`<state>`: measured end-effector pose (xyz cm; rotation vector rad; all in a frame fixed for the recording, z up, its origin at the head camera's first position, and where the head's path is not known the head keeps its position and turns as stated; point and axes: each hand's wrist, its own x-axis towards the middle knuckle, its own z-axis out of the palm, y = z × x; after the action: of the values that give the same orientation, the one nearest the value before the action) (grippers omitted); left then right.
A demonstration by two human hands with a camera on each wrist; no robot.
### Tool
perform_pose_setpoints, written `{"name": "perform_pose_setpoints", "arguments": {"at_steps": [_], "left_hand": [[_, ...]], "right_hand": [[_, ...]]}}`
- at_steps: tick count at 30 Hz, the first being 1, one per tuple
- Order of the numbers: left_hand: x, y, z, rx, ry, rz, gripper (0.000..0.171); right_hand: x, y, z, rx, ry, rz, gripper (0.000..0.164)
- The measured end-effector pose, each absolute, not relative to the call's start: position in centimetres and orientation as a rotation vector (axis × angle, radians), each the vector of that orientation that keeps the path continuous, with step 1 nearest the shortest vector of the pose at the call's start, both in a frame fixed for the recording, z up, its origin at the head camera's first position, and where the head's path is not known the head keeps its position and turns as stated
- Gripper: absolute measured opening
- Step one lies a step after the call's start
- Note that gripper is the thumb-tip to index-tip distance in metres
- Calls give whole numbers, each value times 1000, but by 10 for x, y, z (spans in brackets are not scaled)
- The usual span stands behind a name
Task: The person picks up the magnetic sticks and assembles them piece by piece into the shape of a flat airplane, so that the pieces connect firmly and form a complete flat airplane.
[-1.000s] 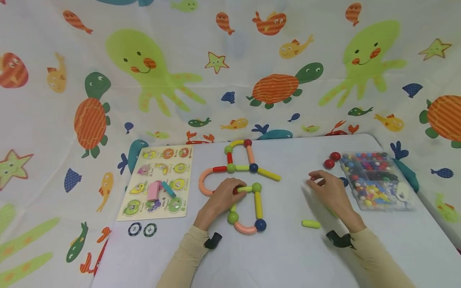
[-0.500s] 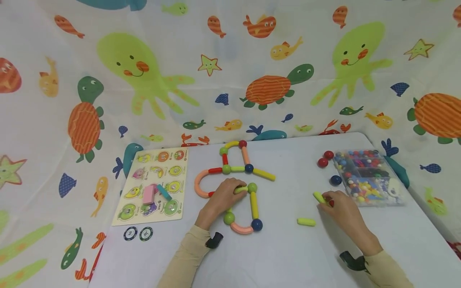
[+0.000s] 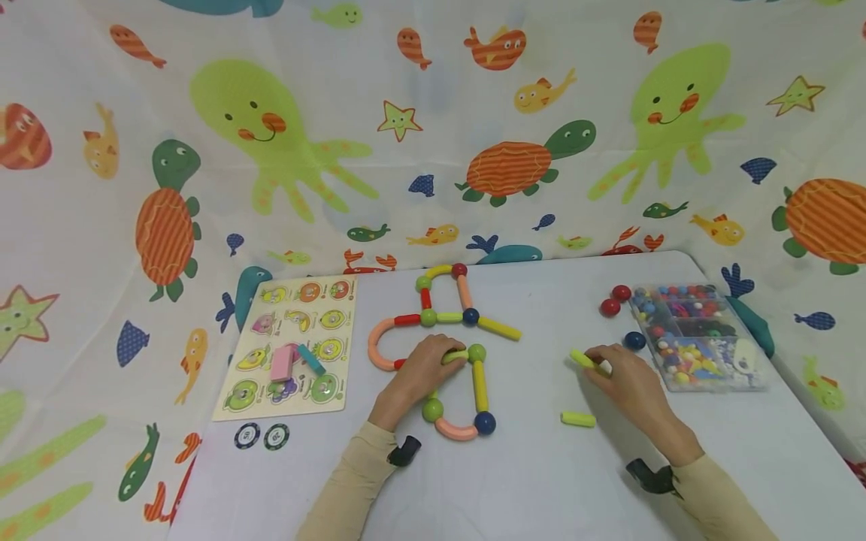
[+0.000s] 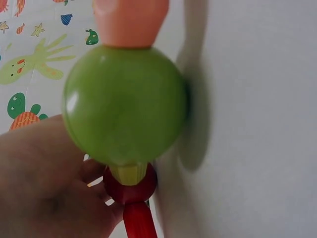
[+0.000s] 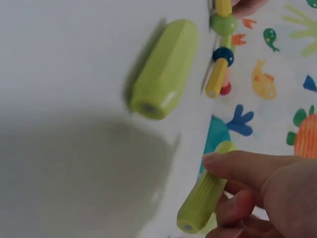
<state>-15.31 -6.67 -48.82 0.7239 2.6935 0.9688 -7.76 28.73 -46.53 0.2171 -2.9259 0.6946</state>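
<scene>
My left hand [image 3: 425, 370] grips the left part of a figure made of magnetic rods and balls, at a red ball [image 4: 130, 188] and a short light green rod [image 3: 456, 356]. A green ball [image 3: 476, 352] caps that rod's right end. Yellow rod [image 3: 480, 387], blue ball [image 3: 485, 423] and curved pink rod [image 3: 456, 430] continue the loop to a lower green ball [image 3: 432, 409]. My right hand [image 3: 636, 385] pinches a loose light green rod [image 5: 203, 201] between thumb and fingers, above the table. Another light green rod [image 3: 578, 419] lies below it.
More joined rods and balls reach the back, ending in a yellow rod [image 3: 499, 328]. At right are red balls [image 3: 610, 307], a blue ball [image 3: 634, 341] and a bead box [image 3: 704, 338]. A fruit puzzle board [image 3: 284, 346] with blocks and two round chips [image 3: 247, 436] are at left.
My right hand has picked up a light green rod from the table and moved slightly left with it. The left hand has stayed at the figure; the head view has shifted a little.
</scene>
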Motion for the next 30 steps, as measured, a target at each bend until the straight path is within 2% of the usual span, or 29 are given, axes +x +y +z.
{"name": "perform_pose_setpoints", "arguments": {"at_steps": [13,30], "left_hand": [[-152,-68,-489,742,2675,949,30],[-151,-70,-487,747,2674,950,29]], "right_hand": [[-121,221,-467,456,-2989,794,31],[-139,183,-482,606,-2997,743,29]]}}
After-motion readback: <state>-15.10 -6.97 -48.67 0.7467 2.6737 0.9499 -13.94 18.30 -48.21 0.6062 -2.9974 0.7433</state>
